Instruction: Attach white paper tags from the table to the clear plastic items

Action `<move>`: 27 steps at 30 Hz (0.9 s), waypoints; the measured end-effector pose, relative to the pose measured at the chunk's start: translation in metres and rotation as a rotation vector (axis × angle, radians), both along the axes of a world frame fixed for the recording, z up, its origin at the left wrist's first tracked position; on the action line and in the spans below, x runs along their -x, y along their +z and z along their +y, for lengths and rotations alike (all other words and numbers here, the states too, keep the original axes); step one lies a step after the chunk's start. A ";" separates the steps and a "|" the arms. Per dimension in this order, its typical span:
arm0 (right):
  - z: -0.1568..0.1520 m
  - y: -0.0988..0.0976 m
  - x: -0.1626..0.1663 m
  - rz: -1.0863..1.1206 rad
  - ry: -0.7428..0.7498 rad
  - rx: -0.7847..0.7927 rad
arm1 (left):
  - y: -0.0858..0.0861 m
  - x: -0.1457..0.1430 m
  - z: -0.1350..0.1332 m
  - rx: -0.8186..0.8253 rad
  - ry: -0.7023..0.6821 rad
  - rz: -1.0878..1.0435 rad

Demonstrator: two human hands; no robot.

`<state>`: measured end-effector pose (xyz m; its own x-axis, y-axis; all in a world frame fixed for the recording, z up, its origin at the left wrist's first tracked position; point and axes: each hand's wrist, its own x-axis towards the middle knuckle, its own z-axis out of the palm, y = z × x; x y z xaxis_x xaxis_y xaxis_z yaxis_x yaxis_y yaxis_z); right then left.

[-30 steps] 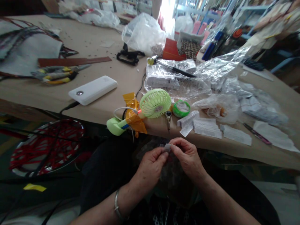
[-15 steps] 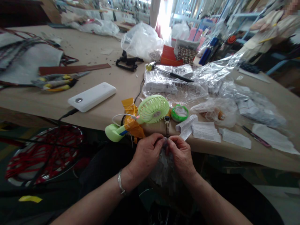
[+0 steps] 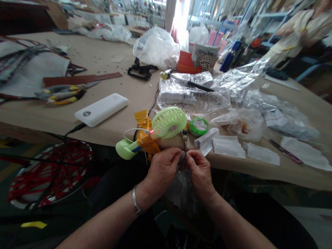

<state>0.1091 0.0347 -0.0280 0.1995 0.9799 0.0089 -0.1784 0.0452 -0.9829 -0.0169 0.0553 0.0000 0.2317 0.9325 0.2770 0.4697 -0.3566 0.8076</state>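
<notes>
My left hand (image 3: 162,168) and my right hand (image 3: 199,170) meet fingertip to fingertip just below the table's front edge. Both pinch a small pale piece, almost wholly hidden by the fingers. The pinch sits right under a small metal-tipped tool (image 3: 184,137) that hangs over the edge. A crumpled clear plastic bag (image 3: 181,188) lies in my lap beneath the hands. A metal bangle is on my left wrist.
A green mini fan (image 3: 169,121) taped with orange tape stands at the table edge. Around it lie a white power bank (image 3: 101,109), a green tape roll (image 3: 198,125), stacks of white labels (image 3: 228,145), a hammer (image 3: 186,80), clear bags and pliers (image 3: 62,95). A round tray of red cord (image 3: 49,169) sits on the floor to the left.
Both hands rose from my lap to the table edge, under the small tool's tip. The pale piece, visible a second ago, is now covered by the fingertips.
</notes>
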 end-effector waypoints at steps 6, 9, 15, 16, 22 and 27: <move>-0.004 0.000 -0.002 -0.072 -0.001 -0.045 | -0.006 0.002 -0.006 -0.030 -0.006 -0.036; -0.002 0.000 -0.002 -0.073 -0.001 -0.043 | -0.007 0.001 -0.005 -0.045 0.005 -0.045; 0.001 0.001 -0.002 -0.044 0.012 -0.044 | -0.004 -0.001 -0.002 -0.042 0.009 -0.064; 0.000 0.001 -0.002 -0.045 0.011 -0.049 | -0.004 0.000 -0.002 -0.041 0.004 -0.069; -0.008 0.003 -0.003 -0.095 0.021 -0.049 | -0.002 0.001 -0.011 0.022 -0.002 -0.108; -0.022 0.007 -0.006 -0.106 0.068 0.001 | -0.002 -0.001 -0.016 0.236 0.045 -0.186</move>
